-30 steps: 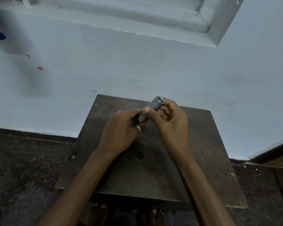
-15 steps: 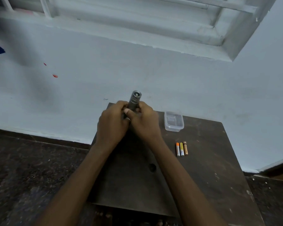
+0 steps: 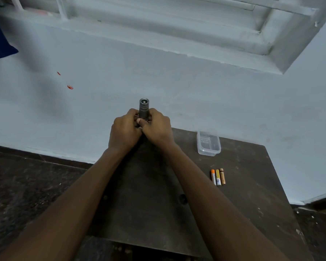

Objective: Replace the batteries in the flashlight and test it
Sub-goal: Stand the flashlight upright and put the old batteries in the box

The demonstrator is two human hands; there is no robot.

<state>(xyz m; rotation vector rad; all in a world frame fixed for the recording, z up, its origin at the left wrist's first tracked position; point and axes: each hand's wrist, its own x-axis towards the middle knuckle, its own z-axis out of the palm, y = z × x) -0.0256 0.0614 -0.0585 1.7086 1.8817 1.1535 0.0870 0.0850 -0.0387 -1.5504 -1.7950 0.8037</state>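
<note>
A grey metal flashlight (image 3: 144,108) points away from me toward the pale wall, its head sticking out above my fingers. My left hand (image 3: 125,131) wraps its body from the left, and my right hand (image 3: 158,129) grips it from the right, thumb pressed on the barrel. Both hands hold it above the far edge of the dark wooden table (image 3: 243,204). Three small batteries (image 3: 218,177) lie side by side on the table to the right. The flashlight's lower body is hidden by my hands.
A clear plastic container (image 3: 208,143) stands at the table's far right edge, beyond the batteries. The table has a small round hole (image 3: 182,198) near its middle. Dark stone floor surrounds the table, and a window frame sits high on the wall.
My hands have raised the flashlight and turned it from tilted right to pointing straight at the wall. The view has tipped up and shifted, bringing the container and batteries into sight.
</note>
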